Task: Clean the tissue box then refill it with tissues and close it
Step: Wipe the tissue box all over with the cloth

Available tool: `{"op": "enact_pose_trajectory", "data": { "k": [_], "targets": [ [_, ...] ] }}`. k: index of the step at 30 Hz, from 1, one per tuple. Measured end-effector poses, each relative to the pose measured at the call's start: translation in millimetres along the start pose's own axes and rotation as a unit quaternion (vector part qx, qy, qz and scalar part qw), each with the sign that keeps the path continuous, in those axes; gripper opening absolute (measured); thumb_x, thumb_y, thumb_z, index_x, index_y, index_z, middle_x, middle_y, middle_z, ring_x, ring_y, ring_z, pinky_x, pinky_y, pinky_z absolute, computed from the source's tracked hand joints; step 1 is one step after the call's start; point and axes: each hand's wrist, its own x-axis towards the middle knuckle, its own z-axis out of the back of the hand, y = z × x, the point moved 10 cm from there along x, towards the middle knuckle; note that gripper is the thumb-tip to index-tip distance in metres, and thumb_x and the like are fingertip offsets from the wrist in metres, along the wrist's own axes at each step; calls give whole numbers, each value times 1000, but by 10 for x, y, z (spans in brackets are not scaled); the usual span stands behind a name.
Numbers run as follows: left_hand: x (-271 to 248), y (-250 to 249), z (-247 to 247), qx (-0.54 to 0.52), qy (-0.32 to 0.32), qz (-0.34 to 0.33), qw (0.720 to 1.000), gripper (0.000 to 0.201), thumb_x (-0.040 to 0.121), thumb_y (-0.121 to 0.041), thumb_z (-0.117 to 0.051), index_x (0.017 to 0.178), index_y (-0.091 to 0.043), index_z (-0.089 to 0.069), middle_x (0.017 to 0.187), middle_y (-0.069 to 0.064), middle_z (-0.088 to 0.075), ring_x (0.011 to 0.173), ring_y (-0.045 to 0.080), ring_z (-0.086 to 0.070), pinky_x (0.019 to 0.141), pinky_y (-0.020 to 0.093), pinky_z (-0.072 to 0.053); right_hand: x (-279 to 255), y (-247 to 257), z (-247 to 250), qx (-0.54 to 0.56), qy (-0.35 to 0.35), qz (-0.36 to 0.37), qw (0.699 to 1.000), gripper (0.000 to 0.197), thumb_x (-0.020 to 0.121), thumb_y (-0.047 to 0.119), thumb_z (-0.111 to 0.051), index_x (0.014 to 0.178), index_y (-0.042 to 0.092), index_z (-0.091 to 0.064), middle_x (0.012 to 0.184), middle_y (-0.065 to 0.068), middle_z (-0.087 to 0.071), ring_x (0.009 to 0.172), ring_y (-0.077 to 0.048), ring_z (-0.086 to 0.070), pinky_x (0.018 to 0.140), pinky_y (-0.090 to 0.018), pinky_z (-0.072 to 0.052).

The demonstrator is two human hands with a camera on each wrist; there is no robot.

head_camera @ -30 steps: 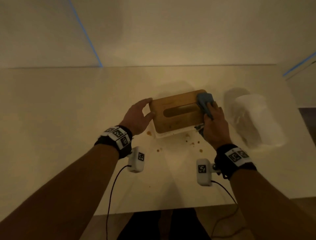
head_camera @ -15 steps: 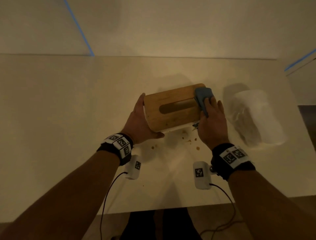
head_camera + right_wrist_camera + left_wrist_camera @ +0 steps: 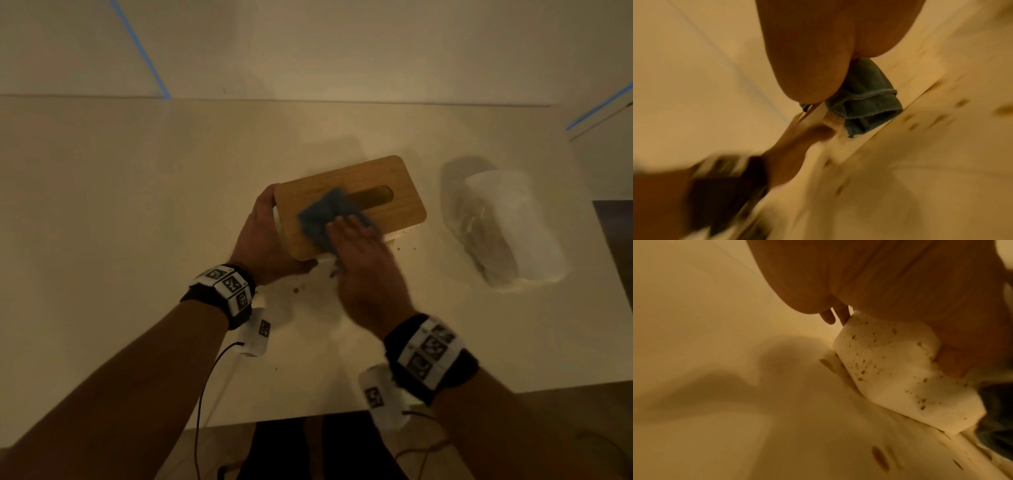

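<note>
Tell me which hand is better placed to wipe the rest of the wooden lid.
Right. The right hand already presses the blue cloth flat on the wooden lid, near its left end. The left hand grips the tissue box's left end, steadying it, so it should probably stay there.

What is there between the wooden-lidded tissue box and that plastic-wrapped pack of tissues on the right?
Only bare table, in the head view: a few small brown specks lie near the tissue box, none by the tissue pack.
</note>
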Motion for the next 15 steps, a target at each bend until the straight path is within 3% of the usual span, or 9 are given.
{"op": "enact_pose_trajectory", "data": {
  "k": [2, 4, 7, 8, 11, 12, 13, 15],
  "targets": [
    [-32, -40, 53, -16, -25, -10, 999, 129, 46, -39, -95, 148, -29, -15, 141, -4, -43, 119, 15, -50, 94, 37, -50, 82, -492, 252, -3, -42, -70, 997, 54, 87, 8, -45, 141, -1, -49, 146, -21, -49, 140, -35, -41, 117, -51, -31],
    [-40, -84, 28, -19, -28, -33, 999, 136, 43, -47, -91, 151, -26, -11, 143, -3, -40, 125, 17, -48, 100, 43, -50, 167, -782, 382, -6, -57, -139, 989, 55, 89, 14, -40, 141, -2, -48, 148, -22, -47, 141, -38, -39, 117, -51, -30],
    [30, -51, -44, -18, -19, -2, 1000, 150, 39, -57, -91, 153, -33, 3, 154, -2, -33, 139, 19, -40, 113, 48, -40, 235, -407, 285, -25, -71, -120, 990, 56, 83, 11, -41, 136, -2, -54, 141, -22, -54, 137, -40, -44, 117, -51, -29],
    [37, -24, -81, -17, -11, 5, 1000, 142, 43, -56, -93, 152, -37, -2, 153, -3, -36, 138, 17, -42, 113, 45, -39, 222, -165, 165, -18, -66, -94, 993, 56, 82, 8, -42, 136, 0, -54, 141, -20, -54, 137, -38, -43, 119, -50, -26],
    [-20, 114, -234, -12, 38, 19, 999, 71, 77, -19, -84, 134, -27, -43, 136, -2, -53, 116, 8, -51, 102, 36, -41, 80, 443, -259, 34, 3, -26, 999, 55, 91, 7, -44, 145, 9, -45, 153, -10, -43, 147, -25, -30, 123, -42, -15],
    [-53, 204, -267, -14, 56, 39, 998, 71, 78, -16, -82, 139, -18, -46, 141, 3, -52, 122, 13, -51, 108, 36, -38, 9, 552, -329, 36, 23, 2, 999, 54, 93, 10, -42, 147, 11, -43, 155, -7, -40, 149, -22, -26, 123, -40, -13],
    [-81, 229, -246, -29, 54, 50, 997, 85, 72, -26, -85, 144, -13, -42, 147, 7, -49, 130, 19, -49, 112, 35, -37, -51, 581, -340, 24, 37, 25, 999, 53, 95, 13, -40, 147, 12, -42, 156, -6, -39, 149, -20, -25, 123, -40, -13],
    [-56, 138, -144, -54, 5, 10, 998, 115, 52, -55, -89, 146, -20, -31, 142, -1, -49, 126, 21, -54, 105, 36, -46, -83, 368, -205, -10, 43, 29, 999, 52, 96, 15, -41, 147, 13, -43, 156, -8, -40, 148, -23, -27, 122, -43, -18]
  ]
}}
